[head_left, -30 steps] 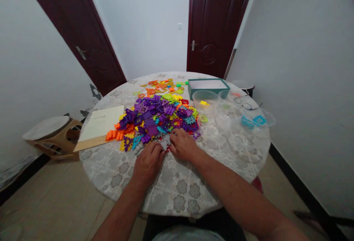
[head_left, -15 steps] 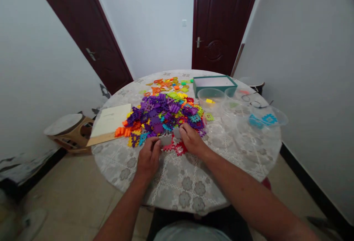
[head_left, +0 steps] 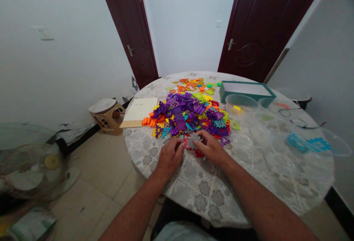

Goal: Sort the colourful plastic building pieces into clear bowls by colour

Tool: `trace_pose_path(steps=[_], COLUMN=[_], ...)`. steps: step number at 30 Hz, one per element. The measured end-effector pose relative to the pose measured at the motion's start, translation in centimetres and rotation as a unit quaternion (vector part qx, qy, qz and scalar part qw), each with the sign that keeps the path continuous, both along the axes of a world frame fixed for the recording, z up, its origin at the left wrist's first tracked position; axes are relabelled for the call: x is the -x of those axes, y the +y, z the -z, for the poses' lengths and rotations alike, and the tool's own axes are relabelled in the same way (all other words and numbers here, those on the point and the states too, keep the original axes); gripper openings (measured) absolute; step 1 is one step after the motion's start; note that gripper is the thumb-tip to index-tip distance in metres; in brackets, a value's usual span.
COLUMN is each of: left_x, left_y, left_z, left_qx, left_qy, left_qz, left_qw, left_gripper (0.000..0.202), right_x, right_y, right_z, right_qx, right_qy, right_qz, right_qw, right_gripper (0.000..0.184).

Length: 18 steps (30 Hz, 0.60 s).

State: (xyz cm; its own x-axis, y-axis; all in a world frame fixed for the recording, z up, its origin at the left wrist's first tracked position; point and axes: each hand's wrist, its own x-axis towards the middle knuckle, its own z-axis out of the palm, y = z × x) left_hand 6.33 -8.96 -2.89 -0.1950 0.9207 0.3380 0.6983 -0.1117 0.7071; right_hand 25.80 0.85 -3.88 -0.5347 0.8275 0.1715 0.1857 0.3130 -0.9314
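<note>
My left hand (head_left: 170, 156) has its thumb and fingers pinched together at the left edge of some red toothed tiles (head_left: 199, 153); what lies in the pinch is hidden. Between thumb and fingers of my right hand (head_left: 211, 147) is a flat grey interlocking tile (head_left: 195, 145), low over the table. The red tiles lie beside and under it; whether they are joined to it cannot be made out. Just beyond both hands rises a large heap of mostly purple interlocking tiles (head_left: 181, 115), mixed with yellow, blue, orange and red ones.
A pale board (head_left: 141, 108) lies left of the heap. Orange pieces (head_left: 190, 85) are spread behind it. To the right stand a green-edged box (head_left: 246, 88) and clear plastic tubs (head_left: 336, 141), some holding tiles. A stool (head_left: 107, 114) and a fan (head_left: 33, 171) are at the left.
The view has swung left, so the table sits further right. My hands have come closer together, and the grey tile at my right hand now lies flatter beside the red ones.
</note>
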Motion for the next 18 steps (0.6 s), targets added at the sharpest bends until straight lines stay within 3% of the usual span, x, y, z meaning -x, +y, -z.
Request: trace_pose_path(steps=[3, 5, 10, 14, 18], left_x=[1.2, 1.9, 2.0, 1.2, 1.9], left_y=[-0.7, -0.9, -0.5, -0.4, -1.5], left_z=[0.0, 0.2, 0.9, 0.6, 0.2], left_qx=[-0.055, -0.068, -0.037, 0.036, 0.044], left_qy=[0.07, 0.111, 0.221, 0.324, 0.344], left_qz=[-0.062, -0.068, -0.022, -0.042, -0.071], left_qw=[0.994, 0.989, 0.974, 0.944, 0.935], left_gripper=[0.016, 0.012, 0.019, 0.016, 0.012], right_x=[-0.6, -1.0, -1.2, -1.1, -1.1], right_y=[0.8, 1.3, 1.5, 1.5, 1.6], right_z=[0.0, 0.0, 0.2, 0.3, 0.4], right_qx=[-0.006, -0.005, -0.03, -0.051, -0.049], right_qy=[-0.014, -0.021, -0.04, -0.057, -0.056], right_qz=[0.089, 0.124, 0.136, 0.135, 0.134], right_qw=[0.996, 0.992, 0.989, 0.988, 0.988], right_gripper=[0.028, 0.033, 0.037, 0.039, 0.04])
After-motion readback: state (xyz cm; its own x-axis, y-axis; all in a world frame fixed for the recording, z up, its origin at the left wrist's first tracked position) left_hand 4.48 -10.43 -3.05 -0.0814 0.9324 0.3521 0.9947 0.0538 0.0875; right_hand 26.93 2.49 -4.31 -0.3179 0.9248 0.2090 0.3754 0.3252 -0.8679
